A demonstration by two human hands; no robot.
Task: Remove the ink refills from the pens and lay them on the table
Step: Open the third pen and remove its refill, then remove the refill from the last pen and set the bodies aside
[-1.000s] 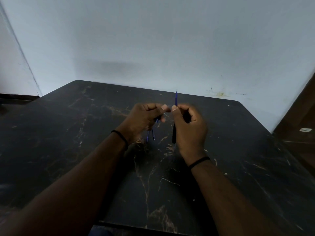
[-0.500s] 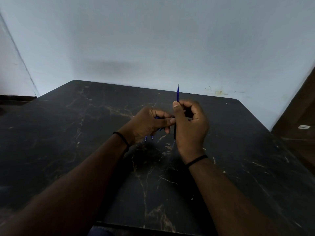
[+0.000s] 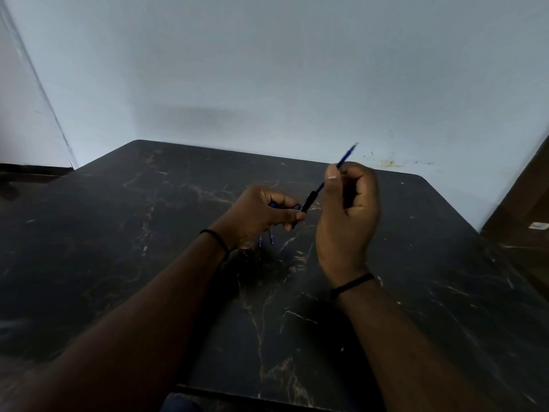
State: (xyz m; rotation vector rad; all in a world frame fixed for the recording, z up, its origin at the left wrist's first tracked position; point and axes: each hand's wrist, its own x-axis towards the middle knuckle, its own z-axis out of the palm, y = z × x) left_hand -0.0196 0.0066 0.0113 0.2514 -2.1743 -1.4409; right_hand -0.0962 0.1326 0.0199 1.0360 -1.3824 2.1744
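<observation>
Refill [image 3: 346, 157] is being pinched by the right hand [image 3: 347, 221] at frame centre, its lower end inside the black barrel [image 3: 307, 202], which is being gripped by the left hand [image 3: 258, 215] alongside other pens [image 3: 266, 240].

Black table [image 3: 118, 233] with a stone look, dull and dark all over. Crossed by thin gold-brown lines [image 3: 261, 331], like little cracks, thickest down the middle and along the far left part. Dotted with small white specks [image 3: 342, 349] and short pale scratches, more of them on the right side. Rounded at the far left corner [image 3: 139, 141] and the far right corner [image 3: 421, 179]. Pushed up close to a pale blue-grey wall [image 3: 267, 69] at the back. Cut straight along the near edge [image 3: 237, 393]. A bit shiny and grey low on the left side.
</observation>
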